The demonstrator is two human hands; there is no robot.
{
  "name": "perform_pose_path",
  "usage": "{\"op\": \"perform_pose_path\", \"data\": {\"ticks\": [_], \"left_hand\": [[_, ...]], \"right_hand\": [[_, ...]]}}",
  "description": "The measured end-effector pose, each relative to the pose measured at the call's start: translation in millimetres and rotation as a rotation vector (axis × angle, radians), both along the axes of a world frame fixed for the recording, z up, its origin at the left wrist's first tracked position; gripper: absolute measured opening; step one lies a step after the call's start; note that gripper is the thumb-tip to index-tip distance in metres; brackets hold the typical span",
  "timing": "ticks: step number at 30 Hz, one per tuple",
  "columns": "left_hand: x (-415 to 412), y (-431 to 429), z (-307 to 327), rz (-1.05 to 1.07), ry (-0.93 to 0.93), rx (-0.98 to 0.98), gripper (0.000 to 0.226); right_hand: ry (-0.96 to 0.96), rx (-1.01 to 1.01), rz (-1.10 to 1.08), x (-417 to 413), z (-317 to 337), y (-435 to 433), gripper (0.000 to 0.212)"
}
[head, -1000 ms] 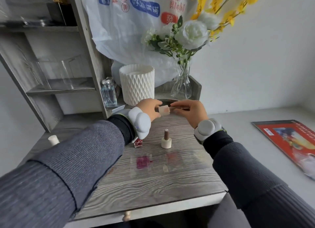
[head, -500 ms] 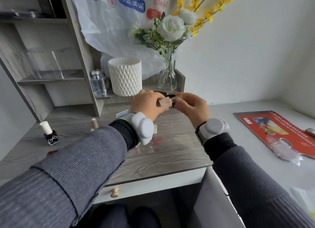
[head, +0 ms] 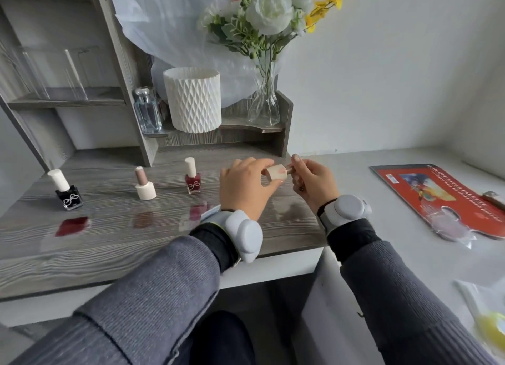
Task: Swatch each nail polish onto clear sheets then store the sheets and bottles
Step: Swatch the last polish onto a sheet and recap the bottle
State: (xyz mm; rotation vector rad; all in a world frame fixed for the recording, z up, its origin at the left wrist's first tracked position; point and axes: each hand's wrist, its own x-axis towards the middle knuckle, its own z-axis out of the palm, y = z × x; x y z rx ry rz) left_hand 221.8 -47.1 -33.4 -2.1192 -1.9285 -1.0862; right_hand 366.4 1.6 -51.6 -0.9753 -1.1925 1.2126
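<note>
1. Reaching in from the near edge are two grey-sleeved forearms, each with a white device (head: 244, 237) strapped at the wrist.
2. On the wood-grain desk (head: 114, 244), nearest the person, clear sheets lie flat in a row, each with a painted patch: a red swatch (head: 71, 226) at the left, a brownish swatch (head: 143, 219) to its right, a dark pink swatch (head: 199, 211) next, partly behind the left wrist, and a pale one (head: 289, 213) between the two hands.
3. Above that last sheet, the left hand (head: 246, 188) is closed around a small pale pink bottle (head: 276, 172) held on its side in the air.
4. The right hand (head: 314, 181) pinches the cap end of the same bottle, fingers closed on it; whether the cap is on tight or loosened cannot be told.
5. Just beyond the swatches stand three more bottles, upright and well apart: a black bottle (head: 68, 194) with a white cap at the left, a cream bottle (head: 144, 185) with a taupe cap in the middle, and a dark red bottle (head: 193, 179) with a cream cap nearest the hands.
6. To the right, on the white counter (head: 382, 189), lies a red paper-palette pad (head: 442, 198) with a clear plastic packet over its near corner.
7. Farther back, a raised shelf holds a glass perfume bottle (head: 147, 112), a white ribbed pot (head: 192, 102) and a glass vase (head: 264, 106) of white and yellow flowers.
8. At the far left, clear acrylic dividers (head: 54, 72) stand on an upper shelf.
</note>
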Motion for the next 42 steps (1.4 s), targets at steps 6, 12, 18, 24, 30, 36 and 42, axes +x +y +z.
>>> {"op": "perform_pose_path", "data": {"ticks": [6, 12, 18, 24, 30, 36, 42], "left_hand": [[0.0, -3.2, -16.6, -0.019, -0.048, 0.139, 0.036], [-7.0, -2.9, -30.4, 0.028, 0.034, 0.186, 0.035], [-8.5, -1.9, -35.2, 0.051, 0.061, 0.209, 0.032], [-5.9, -3.7, -37.1, 0.037, 0.025, 0.217, 0.040], [-6.7, -3.2, -37.8, 0.073, -0.013, 0.228, 0.036], [-7.7, -4.0, -37.7, 0.109, -0.019, 0.258, 0.035], [-8.2, -3.4, -38.7, 0.117, -0.045, 0.214, 0.034]], "right_hand": [[0.029, 0.046, 0.048, -1.9, -3.3, -1.5, 0.030], [-0.171, 0.215, 0.038, -5.7, -9.3, -5.0, 0.022], [-0.268, 0.355, 0.038, -5.1, -10.4, -5.3, 0.019], [-0.232, 0.390, 0.041, -4.3, -8.1, -7.8, 0.014], [-0.223, 0.234, -0.063, -7.0, -5.5, -9.9, 0.022], [-0.419, 0.279, -0.224, -3.7, -8.7, -7.4, 0.043], [-0.340, 0.298, -0.149, -4.6, -6.5, -10.1, 0.025]]}}
